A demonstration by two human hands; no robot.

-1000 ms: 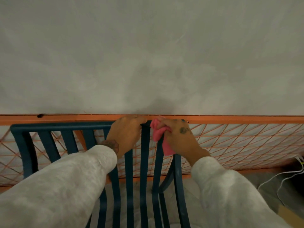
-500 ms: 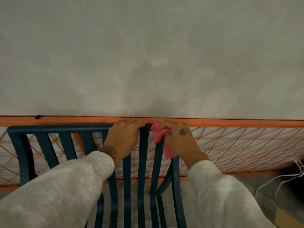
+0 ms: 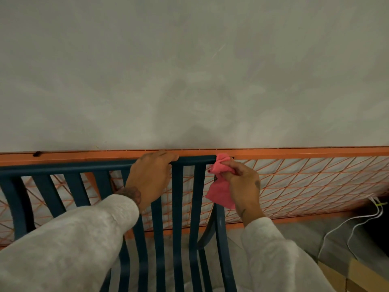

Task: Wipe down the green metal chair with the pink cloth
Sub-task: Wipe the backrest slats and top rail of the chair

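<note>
- Pink cloth (image 3: 221,192) is bunched up in our right hand (image 3: 244,184), fingers pinched closed around it, top wad pressed right at the right end of the chair's top rail, the rest dangling down beside the outer upright.
- The chair (image 3: 176,207) itself looks more dark teal than green from here, slatted metal back, and it sits directly under and in front of us, backrest facing the wall.
- Our left hand (image 3: 150,178) is wrapped over the top rail, fingers curled over the far side, gripping it a bit left of the cloth. The two hands are close but not touching.
- Both arms are in light grey fleecy sleeves (image 3: 69,245).
- Right behind the chair there's an orange wire-mesh panel (image 3: 305,182) leaning along a grey plaster wall (image 3: 189,70), its top bar just beyond the chair rail, so it's kinda tight back there.
- White cables (image 3: 353,220) trail across the floor at lower right, and a cardboard corner (image 3: 357,277) pokes in at the bottom right edge.
- Count: one chair, one cloth, two hands, roughly nine slats visible in the backrest, and two or three cables, hard to tell exactly.
</note>
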